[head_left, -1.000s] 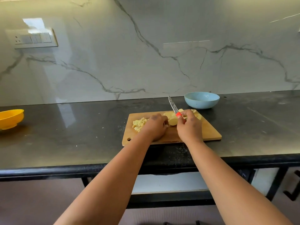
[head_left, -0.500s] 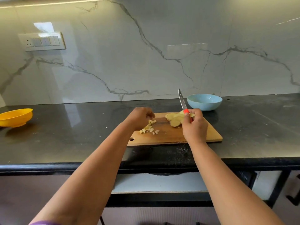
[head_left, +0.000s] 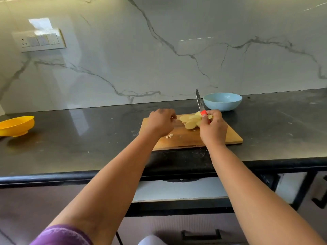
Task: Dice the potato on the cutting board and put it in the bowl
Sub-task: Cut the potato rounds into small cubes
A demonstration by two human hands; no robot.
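Pale potato slices [head_left: 190,121] lie overlapped at the far middle of the wooden cutting board [head_left: 230,137]. My right hand [head_left: 213,129] grips the red-handled knife [head_left: 200,105], blade pointing up and away, just right of the slices. My left hand [head_left: 161,122] hovers over the board's left part with its fingers curled under, fingertips close to the slices; whether it holds anything is hidden. A few diced bits [head_left: 169,136] show below that hand. The light blue bowl [head_left: 222,101] stands just behind the board on the right.
A yellow bowl [head_left: 16,125] sits at the far left of the dark counter [head_left: 88,138]. A marble wall with a switch panel [head_left: 41,40] rises behind. The counter's front edge runs close below the board.
My left hand moved right from the diced pile toward the slices, and most of the dice are now covered by it. The knife stays upright in my right hand.
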